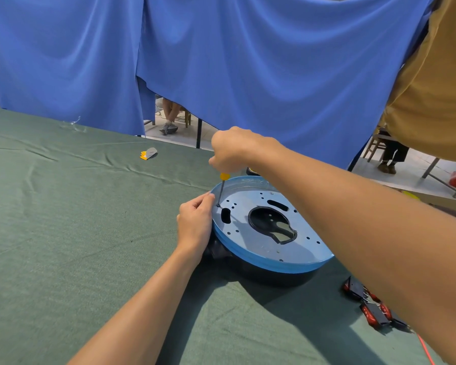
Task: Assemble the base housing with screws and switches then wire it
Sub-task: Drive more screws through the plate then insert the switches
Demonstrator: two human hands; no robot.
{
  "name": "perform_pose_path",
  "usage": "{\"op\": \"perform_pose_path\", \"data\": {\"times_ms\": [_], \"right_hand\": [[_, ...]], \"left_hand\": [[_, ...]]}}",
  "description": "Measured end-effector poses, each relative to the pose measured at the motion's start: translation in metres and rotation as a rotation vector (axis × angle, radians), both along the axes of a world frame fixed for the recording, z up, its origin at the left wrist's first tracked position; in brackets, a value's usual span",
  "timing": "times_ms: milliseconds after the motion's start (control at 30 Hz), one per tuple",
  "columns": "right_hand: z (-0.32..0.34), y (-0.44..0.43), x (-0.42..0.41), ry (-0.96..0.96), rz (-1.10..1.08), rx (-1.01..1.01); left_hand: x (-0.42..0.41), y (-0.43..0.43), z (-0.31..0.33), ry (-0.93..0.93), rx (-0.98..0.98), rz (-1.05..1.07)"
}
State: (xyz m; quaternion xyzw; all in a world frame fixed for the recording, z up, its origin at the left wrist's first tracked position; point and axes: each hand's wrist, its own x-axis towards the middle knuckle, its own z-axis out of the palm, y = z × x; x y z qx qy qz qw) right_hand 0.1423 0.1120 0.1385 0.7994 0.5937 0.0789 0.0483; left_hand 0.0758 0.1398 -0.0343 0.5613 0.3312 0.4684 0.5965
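1. Base housing (250, 246): round black body, flat blue-filmed plate on top, with small holes and dark cutouts.
2. Screwdriver (221, 190): yellow handle, thin shaft, near upright, tip at a hole by the plate's left edge.

A blue curtain (221, 61) hangs in folds from 9 to 2 o'clock behind the green-clothed worktop (63, 219). An ochre cloth (432, 88) hangs at 2 o'clock. Below the curtain's hem shows a pale floor (411, 176), with a wooden chair (374, 146) at 3 o'clock and a seated person's legs (170, 111) at 12.
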Motion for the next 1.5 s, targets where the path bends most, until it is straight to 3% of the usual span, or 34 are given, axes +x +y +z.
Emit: {"op": "perform_pose_path", "data": {"times_ms": [167, 400, 533, 1033, 1233, 1333, 1500], "right_hand": [[0.014, 0.002, -0.007, 0.080, 0.062, -0.145], [0.000, 0.008, 0.000, 0.057, 0.225, 0.026], [0.003, 0.005, 0.007, -0.053, 0.193, 0.008], [0.021, 0.011, -0.013, 0.000, 0.056, -0.261], [0.011, 0.008, -0.002, 0.076, 0.139, -0.006], [0.002, 0.008, 0.000, -0.005, 0.160, 0.105], [-0.007, 0.005, -0.002, -0.130, 0.117, 0.126]], "left_hand": [[0.000, 0.000, 0.000, -0.002, 0.001, 0.004], [-0.001, -0.001, 0.001, 0.003, 0.012, 0.010], [-0.001, -0.002, 0.004, 0.005, 0.001, 0.011], [-0.003, -0.004, 0.006, 0.032, -0.016, 0.008], [-0.002, -0.005, 0.006, 0.028, -0.012, 0.013], [-0.001, -0.003, 0.004, 0.022, -0.007, 0.023], [-0.001, -0.002, 0.003, 0.026, -0.008, 0.028]]}}
